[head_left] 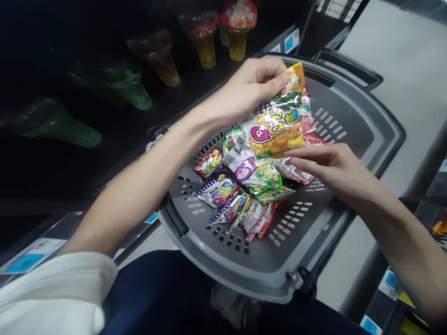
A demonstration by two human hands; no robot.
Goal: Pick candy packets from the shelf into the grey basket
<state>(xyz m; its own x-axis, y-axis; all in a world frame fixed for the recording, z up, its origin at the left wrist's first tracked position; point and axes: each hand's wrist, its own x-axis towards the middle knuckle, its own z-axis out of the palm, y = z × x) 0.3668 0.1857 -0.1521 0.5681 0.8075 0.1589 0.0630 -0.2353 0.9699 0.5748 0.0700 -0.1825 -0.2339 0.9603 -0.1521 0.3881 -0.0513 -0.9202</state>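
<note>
My left hand point(249, 90) pinches the top edge of an orange and yellow candy bag point(277, 130) and holds it up over a grey plastic shopping basket point(352, 121). My right hand point(326, 170) touches the bag's lower edge, fingers together around the bottom corner. Under the bag, several more small candy packets point(237, 195) in purple, green, red and white lie piled in the basket's middle.
A dark shelf point(115, 135) on the left holds green cone-shaped packs point(77, 130) and clear cups with red lids point(237, 28). Price labels point(24, 260) run along the shelf edges. Pale floor point(405, 65) lies at the upper right. Another shelf edge point(401, 288) stands at the lower right.
</note>
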